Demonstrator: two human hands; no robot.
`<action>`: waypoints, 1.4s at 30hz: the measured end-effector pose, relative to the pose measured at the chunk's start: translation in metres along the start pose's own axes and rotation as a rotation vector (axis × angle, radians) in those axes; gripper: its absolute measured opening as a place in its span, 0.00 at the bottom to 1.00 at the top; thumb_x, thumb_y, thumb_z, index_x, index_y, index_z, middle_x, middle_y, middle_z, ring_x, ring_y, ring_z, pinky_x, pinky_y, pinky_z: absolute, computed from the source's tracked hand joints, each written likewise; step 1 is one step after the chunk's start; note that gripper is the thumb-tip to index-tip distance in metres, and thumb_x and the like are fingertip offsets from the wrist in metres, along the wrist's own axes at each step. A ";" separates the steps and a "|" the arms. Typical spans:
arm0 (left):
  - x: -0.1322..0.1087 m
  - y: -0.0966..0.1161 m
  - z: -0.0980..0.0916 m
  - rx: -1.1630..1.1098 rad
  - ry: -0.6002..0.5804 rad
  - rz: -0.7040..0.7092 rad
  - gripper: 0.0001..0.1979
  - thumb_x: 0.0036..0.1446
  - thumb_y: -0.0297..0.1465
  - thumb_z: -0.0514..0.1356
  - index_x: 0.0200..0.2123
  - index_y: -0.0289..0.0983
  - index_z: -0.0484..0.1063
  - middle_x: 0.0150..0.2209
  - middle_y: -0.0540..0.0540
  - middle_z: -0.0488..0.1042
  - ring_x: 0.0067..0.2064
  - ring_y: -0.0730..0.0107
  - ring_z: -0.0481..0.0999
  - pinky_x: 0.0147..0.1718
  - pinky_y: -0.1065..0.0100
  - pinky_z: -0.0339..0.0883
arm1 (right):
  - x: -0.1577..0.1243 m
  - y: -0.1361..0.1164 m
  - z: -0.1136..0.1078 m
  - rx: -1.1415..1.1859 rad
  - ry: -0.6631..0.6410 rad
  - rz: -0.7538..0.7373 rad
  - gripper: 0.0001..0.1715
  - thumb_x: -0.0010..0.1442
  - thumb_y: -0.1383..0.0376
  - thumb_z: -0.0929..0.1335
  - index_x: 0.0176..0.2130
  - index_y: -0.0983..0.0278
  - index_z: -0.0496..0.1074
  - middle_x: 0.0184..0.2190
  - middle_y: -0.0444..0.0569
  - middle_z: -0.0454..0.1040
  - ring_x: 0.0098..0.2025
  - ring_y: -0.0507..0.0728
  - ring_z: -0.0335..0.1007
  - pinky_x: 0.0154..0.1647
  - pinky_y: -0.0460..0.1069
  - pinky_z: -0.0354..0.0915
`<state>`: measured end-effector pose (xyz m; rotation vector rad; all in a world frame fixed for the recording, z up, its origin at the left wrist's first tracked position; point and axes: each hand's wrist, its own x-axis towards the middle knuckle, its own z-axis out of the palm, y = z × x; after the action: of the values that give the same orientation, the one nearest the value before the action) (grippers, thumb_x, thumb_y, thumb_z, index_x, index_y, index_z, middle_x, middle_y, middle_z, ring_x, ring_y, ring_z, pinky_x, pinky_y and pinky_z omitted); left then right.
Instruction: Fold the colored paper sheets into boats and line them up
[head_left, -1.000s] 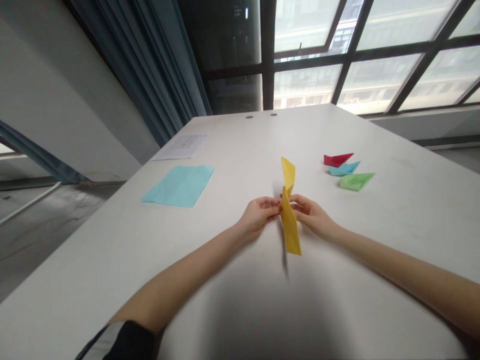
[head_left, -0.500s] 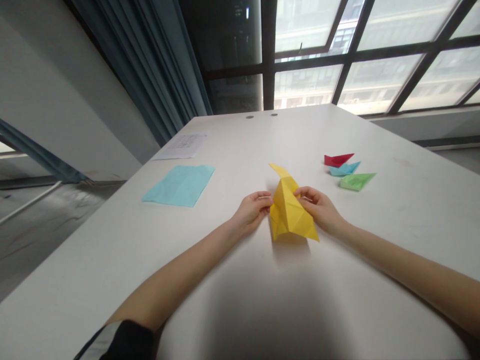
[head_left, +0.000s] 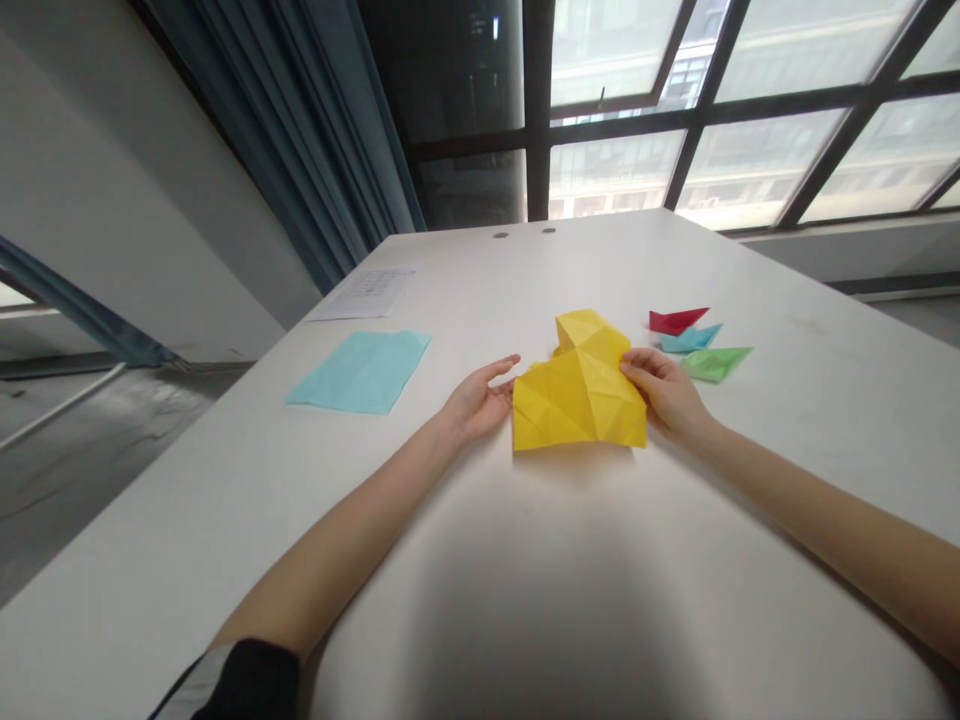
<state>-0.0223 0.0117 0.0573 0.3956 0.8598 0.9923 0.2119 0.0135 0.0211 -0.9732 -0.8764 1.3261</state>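
A creased yellow paper (head_left: pixel 577 390) is spread wide between my two hands, just above the white table (head_left: pixel 525 560). My left hand (head_left: pixel 480 400) is at its left edge, fingers stretched out and partly behind the sheet. My right hand (head_left: pixel 664 388) pinches the right edge with thumb and fingers. The paper shows many fold lines, and one corner stands up at the back.
A light blue sheet (head_left: pixel 360 370) lies flat to the left, with a white printed sheet (head_left: pixel 364 292) behind it. Three folded paper shapes, red (head_left: pixel 675 319), blue (head_left: pixel 688 337) and green (head_left: pixel 712 361), sit to the right. The table's left edge drops to the floor.
The yellow paper was a narrow upright folded strip pinched in both hands. It has been pulled open into a wide creased sheet, and my hands have moved apart and away from me.
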 end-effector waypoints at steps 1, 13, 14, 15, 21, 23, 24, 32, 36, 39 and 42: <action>0.000 -0.001 0.000 0.005 -0.023 -0.013 0.08 0.53 0.24 0.54 0.38 0.35 0.68 0.33 0.42 0.71 0.34 0.69 0.75 0.40 0.65 0.69 | 0.001 0.000 -0.001 -0.002 0.008 -0.005 0.13 0.39 0.66 0.75 0.28 0.61 0.70 0.28 0.40 0.71 0.28 0.48 0.67 0.27 0.43 0.64; -0.004 -0.008 0.001 0.239 -0.096 0.164 0.11 0.42 0.19 0.62 0.32 0.33 0.74 0.36 0.42 0.77 0.37 0.66 0.76 0.44 0.62 0.68 | 0.002 -0.001 -0.005 -0.027 0.027 0.028 0.12 0.43 0.64 0.74 0.30 0.59 0.71 0.30 0.43 0.75 0.32 0.54 0.72 0.33 0.49 0.69; -0.002 -0.008 0.000 0.264 -0.062 0.208 0.12 0.41 0.19 0.63 0.32 0.33 0.75 0.35 0.43 0.77 0.36 0.67 0.76 0.43 0.62 0.68 | 0.003 -0.001 -0.005 -0.026 0.016 0.039 0.12 0.43 0.63 0.73 0.32 0.59 0.72 0.31 0.44 0.76 0.34 0.55 0.72 0.35 0.50 0.69; 0.000 -0.009 -0.001 0.285 -0.036 0.251 0.12 0.40 0.19 0.63 0.32 0.34 0.75 0.35 0.43 0.77 0.35 0.68 0.76 0.42 0.63 0.68 | 0.003 0.000 -0.006 -0.024 0.003 0.051 0.12 0.44 0.63 0.73 0.33 0.58 0.72 0.33 0.45 0.76 0.35 0.56 0.73 0.36 0.52 0.70; 0.004 -0.009 -0.007 0.392 0.012 0.371 0.20 0.38 0.18 0.60 0.38 0.36 0.75 0.37 0.44 0.77 0.34 0.69 0.76 0.36 0.67 0.70 | 0.003 0.003 -0.008 -0.021 -0.097 0.128 0.14 0.45 0.61 0.73 0.35 0.59 0.74 0.37 0.48 0.77 0.39 0.56 0.73 0.42 0.52 0.69; 0.003 -0.009 -0.006 0.424 0.037 0.374 0.22 0.38 0.18 0.59 0.40 0.37 0.75 0.37 0.44 0.77 0.33 0.69 0.76 0.34 0.68 0.70 | 0.002 0.003 -0.007 -0.033 -0.101 0.126 0.14 0.44 0.62 0.74 0.34 0.60 0.74 0.37 0.47 0.77 0.39 0.56 0.73 0.44 0.51 0.69; 0.003 -0.009 -0.006 0.438 0.054 0.375 0.22 0.38 0.18 0.59 0.40 0.37 0.74 0.36 0.44 0.77 0.32 0.69 0.76 0.33 0.68 0.70 | 0.002 0.003 -0.007 -0.036 -0.094 0.118 0.14 0.43 0.62 0.74 0.34 0.60 0.75 0.36 0.47 0.77 0.39 0.55 0.73 0.44 0.51 0.68; 0.002 -0.010 -0.008 0.464 0.101 0.402 0.19 0.39 0.23 0.64 0.40 0.35 0.75 0.34 0.43 0.77 0.31 0.68 0.76 0.34 0.66 0.70 | 0.002 0.002 -0.008 -0.106 -0.196 0.061 0.20 0.41 0.60 0.75 0.37 0.60 0.74 0.36 0.49 0.77 0.39 0.57 0.74 0.43 0.53 0.69; 0.002 -0.012 -0.009 0.455 0.093 0.437 0.21 0.37 0.27 0.68 0.39 0.34 0.75 0.37 0.42 0.77 0.34 0.67 0.76 0.37 0.66 0.70 | 0.002 0.005 -0.010 -0.177 -0.208 0.014 0.21 0.41 0.60 0.75 0.38 0.61 0.74 0.34 0.48 0.78 0.37 0.57 0.74 0.42 0.53 0.69; 0.002 -0.015 -0.009 0.434 0.069 0.452 0.21 0.37 0.29 0.69 0.39 0.35 0.75 0.36 0.42 0.77 0.34 0.67 0.76 0.37 0.66 0.69 | 0.002 0.006 -0.009 -0.196 -0.175 0.006 0.20 0.41 0.59 0.75 0.37 0.61 0.75 0.32 0.48 0.78 0.37 0.58 0.74 0.41 0.53 0.69; 0.002 -0.019 -0.008 0.419 0.047 0.456 0.20 0.37 0.31 0.69 0.38 0.34 0.75 0.34 0.42 0.77 0.32 0.67 0.76 0.36 0.65 0.69 | 0.000 0.006 -0.006 -0.163 -0.174 0.015 0.19 0.40 0.59 0.75 0.35 0.60 0.75 0.32 0.48 0.78 0.37 0.58 0.74 0.41 0.54 0.69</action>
<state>-0.0172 0.0034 0.0394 0.9599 1.0467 1.2402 0.2154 0.0126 0.0136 -1.0013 -1.1264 1.3835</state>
